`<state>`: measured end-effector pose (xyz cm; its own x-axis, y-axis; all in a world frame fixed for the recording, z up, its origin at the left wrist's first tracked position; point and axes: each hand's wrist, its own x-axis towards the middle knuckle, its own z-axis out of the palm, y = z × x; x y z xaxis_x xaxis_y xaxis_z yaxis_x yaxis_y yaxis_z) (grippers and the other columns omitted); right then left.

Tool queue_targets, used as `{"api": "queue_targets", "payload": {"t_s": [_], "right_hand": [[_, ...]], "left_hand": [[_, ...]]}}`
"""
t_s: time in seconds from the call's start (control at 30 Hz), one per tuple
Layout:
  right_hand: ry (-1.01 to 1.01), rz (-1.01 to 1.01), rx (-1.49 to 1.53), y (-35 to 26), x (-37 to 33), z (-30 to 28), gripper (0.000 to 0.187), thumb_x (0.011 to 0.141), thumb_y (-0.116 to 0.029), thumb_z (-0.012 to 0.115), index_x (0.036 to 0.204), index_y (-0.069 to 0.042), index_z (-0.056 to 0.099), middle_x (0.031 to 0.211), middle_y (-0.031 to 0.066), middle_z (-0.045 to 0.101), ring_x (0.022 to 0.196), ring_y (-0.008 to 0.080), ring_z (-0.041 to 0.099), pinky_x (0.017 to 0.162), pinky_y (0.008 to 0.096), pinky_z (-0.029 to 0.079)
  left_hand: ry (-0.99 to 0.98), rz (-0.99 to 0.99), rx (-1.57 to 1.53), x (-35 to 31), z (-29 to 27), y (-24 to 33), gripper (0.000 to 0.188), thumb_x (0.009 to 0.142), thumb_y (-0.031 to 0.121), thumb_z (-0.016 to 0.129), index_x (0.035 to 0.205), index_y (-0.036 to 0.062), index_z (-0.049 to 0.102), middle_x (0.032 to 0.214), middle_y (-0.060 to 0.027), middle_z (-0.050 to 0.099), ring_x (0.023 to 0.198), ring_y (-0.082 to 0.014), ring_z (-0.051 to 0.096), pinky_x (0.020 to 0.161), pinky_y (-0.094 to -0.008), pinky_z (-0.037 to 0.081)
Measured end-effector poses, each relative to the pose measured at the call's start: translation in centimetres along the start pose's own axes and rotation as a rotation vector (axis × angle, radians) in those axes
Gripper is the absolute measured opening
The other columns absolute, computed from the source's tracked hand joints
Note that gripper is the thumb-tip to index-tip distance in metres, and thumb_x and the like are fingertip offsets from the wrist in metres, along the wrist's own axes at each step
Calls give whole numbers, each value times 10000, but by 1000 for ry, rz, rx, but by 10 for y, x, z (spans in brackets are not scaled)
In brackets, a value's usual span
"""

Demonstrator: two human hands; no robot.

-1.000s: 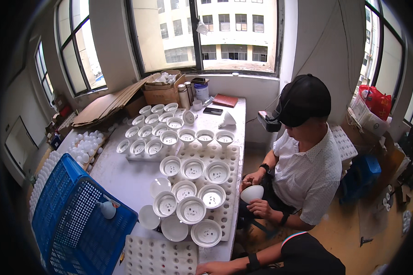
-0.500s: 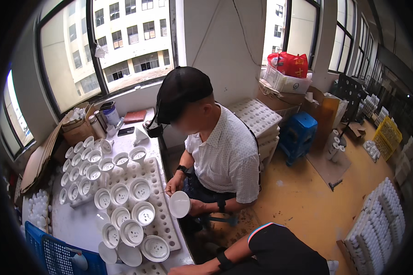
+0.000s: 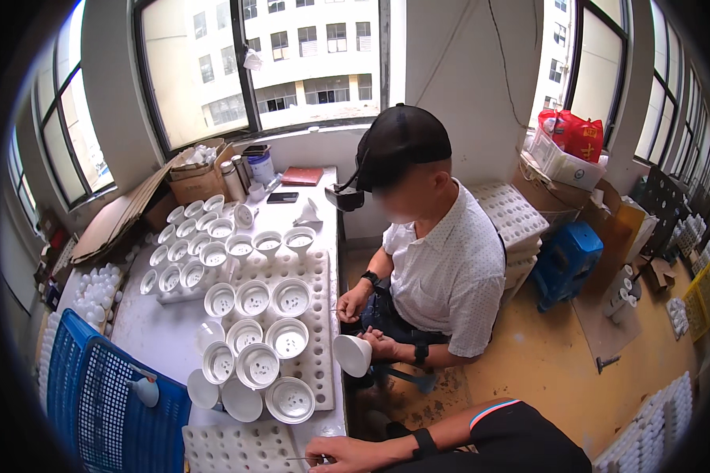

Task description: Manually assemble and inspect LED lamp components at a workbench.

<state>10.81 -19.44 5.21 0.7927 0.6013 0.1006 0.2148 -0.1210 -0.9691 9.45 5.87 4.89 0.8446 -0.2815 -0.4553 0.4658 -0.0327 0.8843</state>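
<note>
My right hand (image 3: 333,452) reaches in at the bottom edge, closed on a thin metal rod (image 3: 298,458) that points left over a white foam tray with holes (image 3: 241,446). A black band is on that wrist. My left hand is out of view. Beyond the tray, white round cup-shaped housings (image 3: 258,365) stand in a larger perforated foam tray (image 3: 320,347), most with their open tops upward. Beside the table a seated co-worker (image 3: 450,260) in a cap holds a white cone-shaped housing (image 3: 353,355) in one hand and a thin rod in the other.
A blue plastic basket (image 3: 102,386) stands at the left, near loose white bulb-like pieces (image 3: 99,292). More housings (image 3: 189,248) fill the table's far part. At its back are a cardboard box (image 3: 199,183), bottles and a phone (image 3: 282,198). A blue stool (image 3: 569,256) stands behind the co-worker.
The view has swung, so the scene sits farther right. My right hand and its rod now show at the bottom. The co-worker's housing has been tilted, turning its outer side toward me.
</note>
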Motion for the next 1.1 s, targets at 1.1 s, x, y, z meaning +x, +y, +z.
{"api": "queue_targets", "payload": {"t_s": [1.1], "right_hand": [[-289, -70, 50, 41, 66, 49, 265, 913, -235, 492, 1049, -11, 538, 923, 105, 570, 807, 181, 558, 695, 308, 449]], "left_hand": [[305, 216, -751, -13, 16, -71, 903, 653, 324, 683, 1369, 49, 206, 1285, -195, 408, 1149, -326, 464, 941, -419, 405]]}}
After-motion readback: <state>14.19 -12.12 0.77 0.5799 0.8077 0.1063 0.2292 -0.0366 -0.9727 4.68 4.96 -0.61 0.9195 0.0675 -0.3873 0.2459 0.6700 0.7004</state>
